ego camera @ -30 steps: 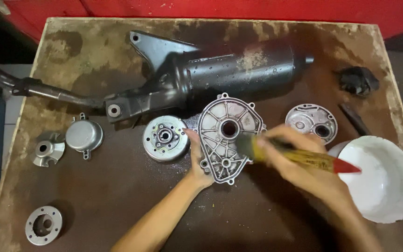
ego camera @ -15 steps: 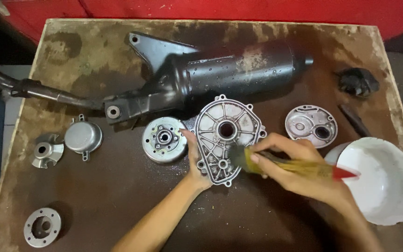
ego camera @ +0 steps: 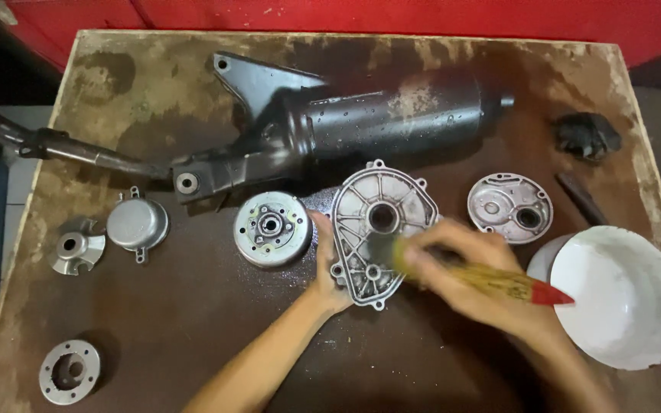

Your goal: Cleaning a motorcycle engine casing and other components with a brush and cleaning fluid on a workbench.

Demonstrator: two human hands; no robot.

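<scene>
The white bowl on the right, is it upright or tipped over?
Upright. The white bowl sits on the table with its open mouth facing up. Whether it holds liquid, cannot tell.

You get even, fairly bright overhead light with soft shadows; your right hand (ego camera: 472,279) smears with motion blur, and the white bowl (ego camera: 621,306) glares.

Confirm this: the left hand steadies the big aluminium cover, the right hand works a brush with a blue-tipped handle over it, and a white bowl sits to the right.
One detail is off: the brush in the right hand has a red-tipped handle, not blue, as the head view shows. The left hand does steady the big aluminium cover, and the white bowl does sit to the right.
</scene>
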